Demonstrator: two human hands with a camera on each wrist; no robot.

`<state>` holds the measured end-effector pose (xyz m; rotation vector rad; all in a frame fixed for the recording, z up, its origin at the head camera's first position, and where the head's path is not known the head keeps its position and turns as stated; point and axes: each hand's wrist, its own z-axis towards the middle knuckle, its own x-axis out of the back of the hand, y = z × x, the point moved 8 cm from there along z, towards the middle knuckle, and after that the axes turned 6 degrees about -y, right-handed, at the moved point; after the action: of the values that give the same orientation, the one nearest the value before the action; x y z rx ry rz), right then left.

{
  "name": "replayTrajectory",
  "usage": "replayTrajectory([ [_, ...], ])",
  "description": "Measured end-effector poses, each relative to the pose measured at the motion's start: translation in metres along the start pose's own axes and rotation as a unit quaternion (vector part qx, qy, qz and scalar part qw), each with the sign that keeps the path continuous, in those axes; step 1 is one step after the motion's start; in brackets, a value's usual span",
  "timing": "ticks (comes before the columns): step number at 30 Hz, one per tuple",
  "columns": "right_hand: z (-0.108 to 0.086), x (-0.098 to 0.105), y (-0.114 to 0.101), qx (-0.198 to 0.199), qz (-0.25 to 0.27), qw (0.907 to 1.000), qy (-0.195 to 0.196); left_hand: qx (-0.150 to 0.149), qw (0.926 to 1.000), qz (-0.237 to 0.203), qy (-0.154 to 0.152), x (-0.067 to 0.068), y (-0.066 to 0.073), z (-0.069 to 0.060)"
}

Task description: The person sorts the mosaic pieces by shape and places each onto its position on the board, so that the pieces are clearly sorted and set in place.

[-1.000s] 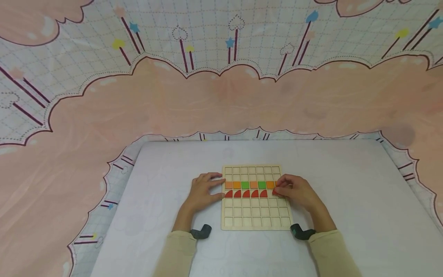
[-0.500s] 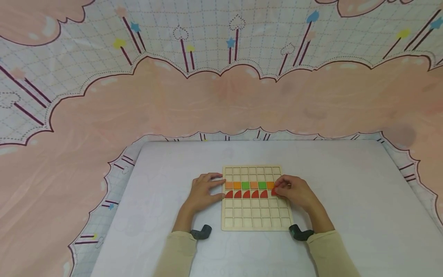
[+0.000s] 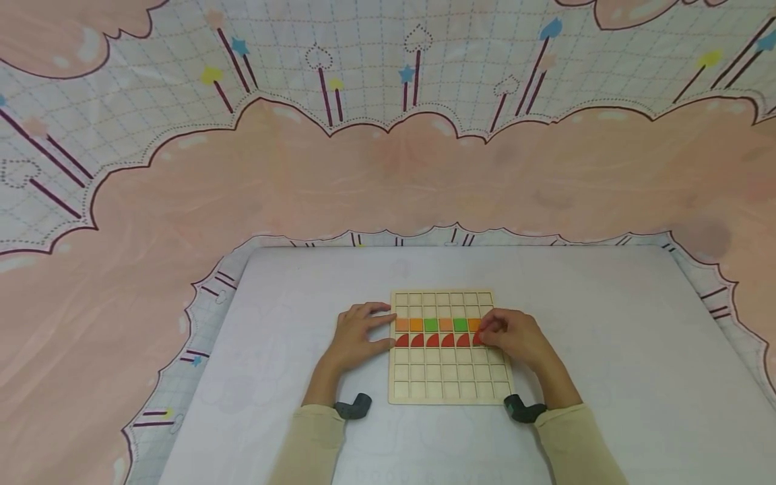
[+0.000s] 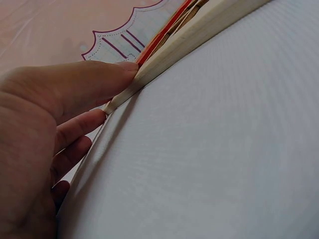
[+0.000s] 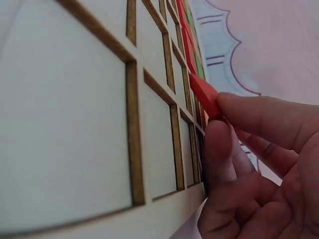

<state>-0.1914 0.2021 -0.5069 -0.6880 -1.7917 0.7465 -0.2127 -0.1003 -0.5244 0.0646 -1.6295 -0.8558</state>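
Note:
A pale wooden grid board (image 3: 434,372) lies flat in the head view. My right hand (image 3: 515,333) pinches a red tile (image 5: 204,96) between thumb and forefinger, tilted, at a cell near the right end of the row of red quarter-circle tiles (image 3: 432,341). Just above that row runs one of orange, green and peach square tiles (image 3: 431,325), its right end hidden by my fingers. Spread along the board's left edge, my left hand (image 3: 356,337) touches it with the thumb and fingertips; in the left wrist view the thumb (image 4: 119,72) rests on the wooden rim.
The board rests on a white tabletop (image 3: 291,289). A peach and white patterned cloth (image 3: 424,182) hangs behind and spreads around the sides. Dark wrist-worn devices (image 3: 354,407) sit at both sleeves, just in front of the board's near corners.
My right hand has shifted slightly left and brought the red tile down beside the end of the red row. My left hand has stayed at the board's left edge.

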Motion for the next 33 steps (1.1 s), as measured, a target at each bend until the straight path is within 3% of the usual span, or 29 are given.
replayTrajectory([
  [10, -0.0018, 0.0013, 0.0028, -0.014, -0.027, 0.9995, 0.004, 0.002, 1.0, -0.001, 0.002, 0.0015, 0.0025, -0.001],
  [19, -0.0016, 0.0013, 0.0005, 0.015, -0.043, 0.9989, 0.012, 0.001, 1.0, 0.0, -0.001, 0.0012, 0.0025, -0.0007],
  [33, -0.003, -0.0005, 0.0055, -0.031, -0.03, 0.9991, 0.003, 0.002, 1.0, 0.003, -0.001, 0.0009, 0.0019, -0.001],
])
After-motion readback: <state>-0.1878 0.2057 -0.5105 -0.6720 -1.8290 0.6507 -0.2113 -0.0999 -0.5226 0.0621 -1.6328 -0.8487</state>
